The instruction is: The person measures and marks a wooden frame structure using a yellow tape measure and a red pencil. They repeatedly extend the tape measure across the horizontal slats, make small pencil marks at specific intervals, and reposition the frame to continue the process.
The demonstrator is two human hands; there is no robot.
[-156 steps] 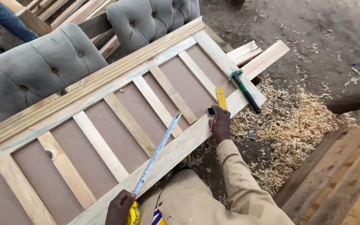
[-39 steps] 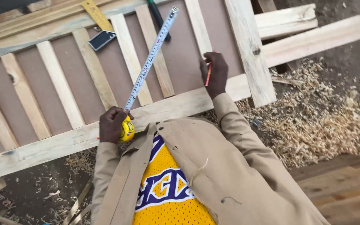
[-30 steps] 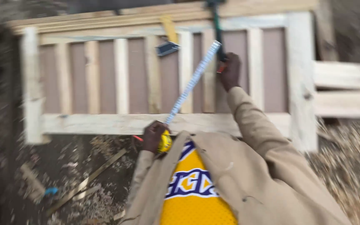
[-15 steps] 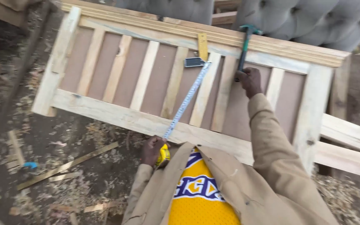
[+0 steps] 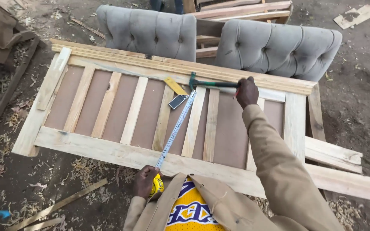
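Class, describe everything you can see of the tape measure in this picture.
The tape measure has a yellow case, gripped in the left hand at the near edge of the wooden frame. Its pale metal blade, marked along its length, is drawn out straight and lies slanted across the frame's slats and brown backing. The far tip reaches the hammer near the frame's top rail, beside a yellow-handled square. The right hand rests on the hammer's handle, not the tape.

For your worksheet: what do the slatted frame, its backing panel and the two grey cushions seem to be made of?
Slatted frame: pale, unpainted sawn timber, with visible grain and knots. Backing panel: smooth, even brown, probably hardboard. Grey cushions: button-tufted fabric, likely over padding, judging by the dimples.
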